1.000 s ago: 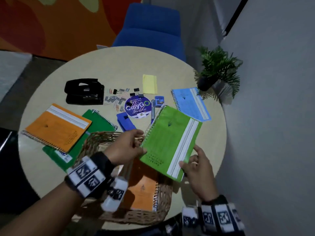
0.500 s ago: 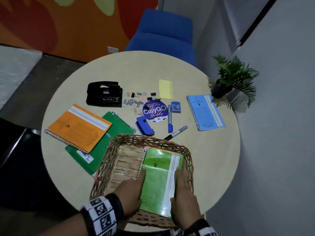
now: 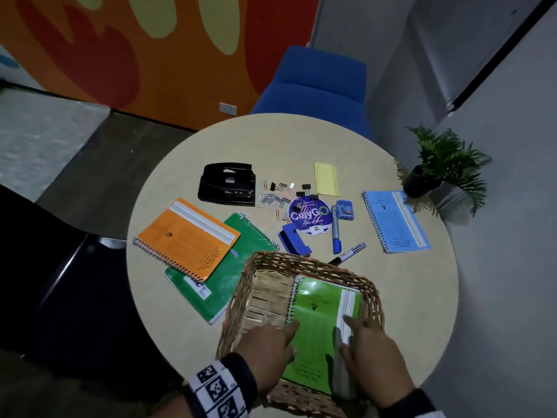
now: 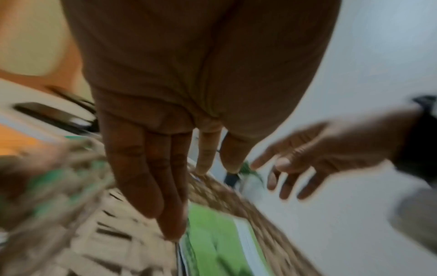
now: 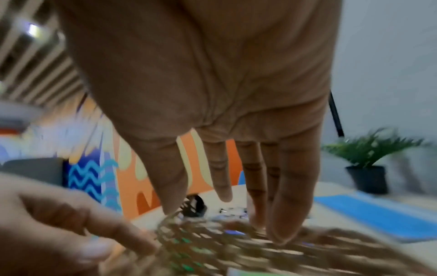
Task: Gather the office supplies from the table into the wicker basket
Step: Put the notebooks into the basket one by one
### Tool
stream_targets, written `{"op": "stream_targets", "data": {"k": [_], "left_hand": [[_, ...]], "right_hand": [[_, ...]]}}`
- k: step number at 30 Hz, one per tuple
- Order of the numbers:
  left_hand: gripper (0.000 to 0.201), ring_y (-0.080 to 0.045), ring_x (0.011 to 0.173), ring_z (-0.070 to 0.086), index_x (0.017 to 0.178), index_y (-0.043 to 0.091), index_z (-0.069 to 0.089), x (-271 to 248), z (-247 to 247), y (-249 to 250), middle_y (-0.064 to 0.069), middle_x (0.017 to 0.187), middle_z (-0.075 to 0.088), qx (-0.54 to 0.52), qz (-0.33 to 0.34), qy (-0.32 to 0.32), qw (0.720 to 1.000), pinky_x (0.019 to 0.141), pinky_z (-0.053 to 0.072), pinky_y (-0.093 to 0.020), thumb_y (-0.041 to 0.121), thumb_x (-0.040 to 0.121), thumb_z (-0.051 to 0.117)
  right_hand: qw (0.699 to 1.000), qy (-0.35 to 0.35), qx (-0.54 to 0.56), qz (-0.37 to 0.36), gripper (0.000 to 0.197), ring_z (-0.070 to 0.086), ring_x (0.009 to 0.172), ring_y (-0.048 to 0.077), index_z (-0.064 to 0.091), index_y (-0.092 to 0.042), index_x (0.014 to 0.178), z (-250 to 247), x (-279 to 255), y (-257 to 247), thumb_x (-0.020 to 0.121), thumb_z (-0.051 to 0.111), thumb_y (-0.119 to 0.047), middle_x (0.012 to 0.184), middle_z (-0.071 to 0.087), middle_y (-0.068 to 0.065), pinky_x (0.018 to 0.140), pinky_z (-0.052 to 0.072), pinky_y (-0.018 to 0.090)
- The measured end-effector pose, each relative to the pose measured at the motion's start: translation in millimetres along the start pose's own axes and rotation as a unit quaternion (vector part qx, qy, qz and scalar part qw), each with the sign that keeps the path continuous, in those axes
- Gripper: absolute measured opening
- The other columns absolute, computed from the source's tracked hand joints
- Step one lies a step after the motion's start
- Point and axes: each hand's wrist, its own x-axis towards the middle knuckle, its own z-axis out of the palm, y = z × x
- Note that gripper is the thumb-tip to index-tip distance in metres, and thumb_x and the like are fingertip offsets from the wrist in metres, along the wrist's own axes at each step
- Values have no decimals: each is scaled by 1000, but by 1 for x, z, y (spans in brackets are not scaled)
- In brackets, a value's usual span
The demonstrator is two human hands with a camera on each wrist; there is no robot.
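A light green spiral notebook (image 3: 319,321) lies flat in the right half of the wicker basket (image 3: 241,297) at the table's near edge. My left hand (image 3: 271,342) hovers over the notebook's left edge with straight fingers, holding nothing. My right hand (image 3: 367,348) hovers over its right side, fingers spread. In the left wrist view the left hand (image 4: 165,177) hangs above the green notebook (image 4: 212,242), and the right hand (image 4: 307,158) is off it. On the table lie an orange notebook (image 3: 187,236), a dark green notebook (image 3: 229,273) and a blue notebook (image 3: 394,220).
A black hole punch (image 3: 227,184), paper clips and binder clips (image 3: 280,193), a purple round sticker (image 3: 309,217), yellow sticky notes (image 3: 326,178), a blue stapler (image 3: 294,239), two markers (image 3: 335,227) and a small blue sharpener (image 3: 345,210) lie mid-table. A potted plant (image 3: 440,164) stands right. A blue chair (image 3: 319,86) stands behind.
The light green notebook went from my two hands above the table into the basket. Both hands have since let go and lifted off it, fingers straightening.
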Motion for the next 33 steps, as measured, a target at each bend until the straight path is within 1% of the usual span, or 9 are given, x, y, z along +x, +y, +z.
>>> {"op": "stream_targets", "data": {"k": [3,7,12,18,22,25,27,30,33], "left_hand": [[40,-20,92,67,137,33,43,-15,-38,-40,-5,106,72,-177,-16,120,977,87,52,-30,34,98,43],[20,-19,81,66,113,19,61,-7,-76,-134,-11,99,70,-410,-116,237,873,74,59,-33,21,96,51],[38,-33,113,56,125,7,52,18,-92,-231,-13,125,57,-516,-278,319,744,102,45,-46,24,92,58],[65,-32,83,66,115,5,58,64,-87,-283,-17,100,66,-632,-357,244,643,49,54,-35,41,63,74],[36,-29,55,54,102,-9,59,63,-101,-271,-20,70,56,-592,-330,258,689,59,44,-34,18,78,58],[43,-42,97,62,128,2,50,57,-109,-263,-26,113,62,-534,-286,255,754,83,52,-43,10,86,45],[33,-39,107,60,121,13,56,44,-121,-255,-17,117,64,-492,-239,269,793,95,50,-50,13,89,48],[17,-31,96,64,105,14,60,10,-147,-221,-11,103,67,-488,-151,295,808,90,52,-47,12,91,50],[19,-27,85,66,106,16,60,-17,-171,-172,-8,96,68,-537,-54,265,799,76,53,-37,7,93,49]], "right_hand": [[994,20,90,-60,54,53,120,19,40,-30,141,-38,12,-47,90,54,-44,132,54,2,97,42,29],[985,30,111,-125,55,43,131,22,42,-24,140,-55,70,-134,90,57,-38,142,46,4,108,36,36],[986,-5,92,-137,54,45,131,27,40,-15,142,-32,170,-230,92,56,-29,146,42,10,109,39,38],[991,-35,127,3,54,56,113,31,45,-8,130,3,227,-252,83,64,-25,132,53,14,98,48,40],[995,-27,92,38,51,57,109,31,48,-10,124,16,226,-254,80,65,-29,124,53,12,92,50,39],[977,-73,196,46,54,54,118,36,51,-6,126,23,218,-250,76,67,-20,127,55,17,95,46,41],[968,-90,231,46,46,58,114,34,56,-5,122,24,212,-246,79,65,-18,125,59,17,93,49,39],[944,-96,316,20,18,63,91,24,64,-7,104,8,192,-241,92,55,-17,109,66,12,80,50,31],[851,-123,511,11,19,64,85,17,64,-11,108,-11,168,-217,94,52,-13,100,68,4,80,53,33]]}}
